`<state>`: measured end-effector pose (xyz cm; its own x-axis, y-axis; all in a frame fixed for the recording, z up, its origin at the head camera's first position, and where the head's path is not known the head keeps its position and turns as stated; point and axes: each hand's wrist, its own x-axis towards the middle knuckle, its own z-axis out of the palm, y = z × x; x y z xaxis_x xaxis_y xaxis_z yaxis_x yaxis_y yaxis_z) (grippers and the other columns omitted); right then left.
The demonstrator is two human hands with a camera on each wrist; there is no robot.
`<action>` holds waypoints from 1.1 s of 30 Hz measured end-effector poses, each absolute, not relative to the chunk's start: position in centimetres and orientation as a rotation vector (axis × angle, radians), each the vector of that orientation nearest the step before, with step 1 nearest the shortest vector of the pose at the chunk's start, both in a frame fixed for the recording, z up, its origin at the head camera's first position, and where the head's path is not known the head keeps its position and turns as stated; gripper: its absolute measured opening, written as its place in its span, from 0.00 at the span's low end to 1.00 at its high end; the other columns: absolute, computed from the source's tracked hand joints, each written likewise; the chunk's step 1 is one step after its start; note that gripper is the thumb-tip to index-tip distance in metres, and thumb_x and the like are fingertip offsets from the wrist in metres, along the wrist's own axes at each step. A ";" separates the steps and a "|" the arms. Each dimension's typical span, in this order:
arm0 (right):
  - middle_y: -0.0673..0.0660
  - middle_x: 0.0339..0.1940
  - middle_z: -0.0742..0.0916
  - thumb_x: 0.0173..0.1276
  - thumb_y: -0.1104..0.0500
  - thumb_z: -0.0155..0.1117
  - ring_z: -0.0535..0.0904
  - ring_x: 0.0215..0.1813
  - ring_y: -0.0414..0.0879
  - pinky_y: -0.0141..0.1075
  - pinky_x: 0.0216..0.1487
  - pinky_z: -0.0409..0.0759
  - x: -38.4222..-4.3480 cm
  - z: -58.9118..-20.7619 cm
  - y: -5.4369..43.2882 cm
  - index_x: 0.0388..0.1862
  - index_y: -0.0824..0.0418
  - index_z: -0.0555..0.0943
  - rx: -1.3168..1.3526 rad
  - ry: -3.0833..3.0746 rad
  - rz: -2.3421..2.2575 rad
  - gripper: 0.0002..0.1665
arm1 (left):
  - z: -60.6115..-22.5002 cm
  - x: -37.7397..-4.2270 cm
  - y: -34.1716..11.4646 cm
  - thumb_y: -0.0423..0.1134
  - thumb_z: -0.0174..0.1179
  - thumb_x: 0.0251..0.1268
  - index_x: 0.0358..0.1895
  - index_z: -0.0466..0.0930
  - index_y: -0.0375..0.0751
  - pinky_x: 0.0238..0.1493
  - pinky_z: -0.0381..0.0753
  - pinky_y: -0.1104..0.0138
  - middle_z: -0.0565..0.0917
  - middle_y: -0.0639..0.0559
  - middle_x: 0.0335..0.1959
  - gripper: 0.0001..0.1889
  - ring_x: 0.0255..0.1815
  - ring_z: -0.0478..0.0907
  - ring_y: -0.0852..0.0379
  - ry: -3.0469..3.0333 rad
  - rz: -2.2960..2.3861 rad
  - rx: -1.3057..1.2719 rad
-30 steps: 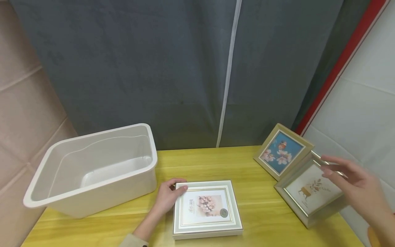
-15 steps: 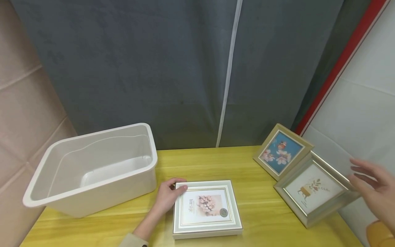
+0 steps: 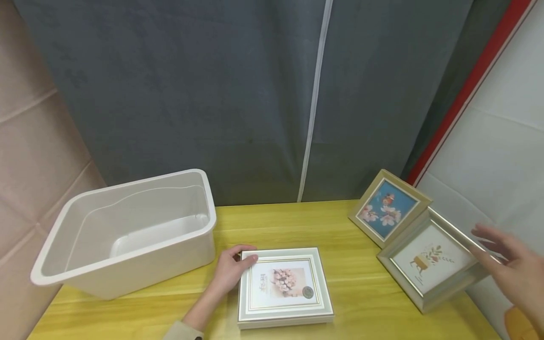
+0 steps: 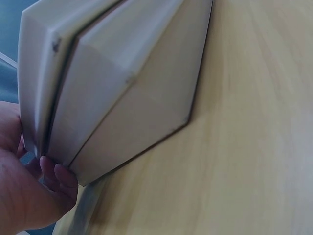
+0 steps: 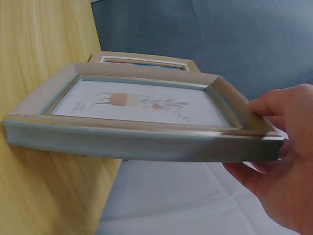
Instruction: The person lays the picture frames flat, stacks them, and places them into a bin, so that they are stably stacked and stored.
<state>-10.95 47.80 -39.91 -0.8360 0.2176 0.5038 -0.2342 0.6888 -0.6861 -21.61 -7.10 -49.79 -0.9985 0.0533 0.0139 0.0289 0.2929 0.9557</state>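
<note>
Near the front middle, a stack of white picture frames (image 3: 286,283) lies on the wooden table; the top one shows pink flowers. My left hand (image 3: 231,271) grips its left upper corner, thumb on top, and fingertips (image 4: 66,176) curl at the edge in the left wrist view. At the right stands a silver picture frame (image 3: 429,260) with a deer-and-leaves print, leaning back. My right hand (image 3: 512,269) holds its right upper corner; in the right wrist view the thumb (image 5: 271,104) lies on the front and fingers reach behind. A gold picture frame (image 3: 387,208) with blossoms leans just behind it.
A large white plastic bin (image 3: 127,236) stands at the left of the table (image 3: 289,224), with nothing seen inside. A grey curtain (image 3: 191,94) hangs along the back edge. White padded wall (image 3: 505,165) borders the right side, pinkish wall (image 3: 42,141) the left.
My right hand has moved right from over the silver picture frame, then slightly back to its right corner. The left hand and the white stack have stayed put.
</note>
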 end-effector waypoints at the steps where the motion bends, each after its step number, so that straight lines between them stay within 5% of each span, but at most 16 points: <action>1: 0.20 0.55 0.77 0.69 0.75 0.64 0.70 0.52 0.13 0.09 0.50 0.65 -10.9 -40.1 47.8 0.71 0.44 0.76 0.000 -2.337 1.049 0.38 | -49.8 -21.6 -7.1 0.37 0.72 0.61 0.49 0.89 0.38 0.28 0.71 0.68 0.81 0.52 0.30 0.14 0.30 0.72 0.54 2.507 1.856 0.080; 6: 0.13 0.51 0.74 0.66 0.72 0.69 0.65 0.52 0.10 0.08 0.50 0.59 -10.6 -40.7 47.4 0.68 0.37 0.79 -0.111 -2.353 0.983 0.38 | -49.7 -21.6 -7.2 0.36 0.72 0.60 0.48 0.89 0.39 0.29 0.70 0.67 0.79 0.52 0.28 0.13 0.30 0.71 0.54 2.510 1.856 0.065; 17: 0.11 0.46 0.74 0.71 0.59 0.70 0.67 0.45 0.19 0.17 0.36 0.62 -10.2 -40.6 47.7 0.68 0.41 0.81 -0.289 -2.440 1.065 0.28 | -49.5 -21.5 -7.1 0.36 0.72 0.60 0.46 0.89 0.39 0.28 0.70 0.68 0.78 0.53 0.26 0.12 0.29 0.70 0.55 2.528 1.847 0.083; 33: 0.16 0.52 0.72 0.75 0.47 0.67 0.64 0.51 0.14 0.13 0.41 0.60 -8.8 -40.0 47.5 0.76 0.40 0.72 -0.422 -2.535 1.073 0.32 | -49.6 -21.7 -7.1 0.36 0.73 0.60 0.46 0.89 0.39 0.27 0.70 0.68 0.78 0.53 0.26 0.12 0.28 0.70 0.56 2.520 1.853 0.106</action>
<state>-8.83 47.52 -39.98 -0.8925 0.4019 0.2047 0.1329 0.6680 -0.7322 -21.71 -7.12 -49.60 -0.9976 0.0618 0.0306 0.0476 0.2969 0.9537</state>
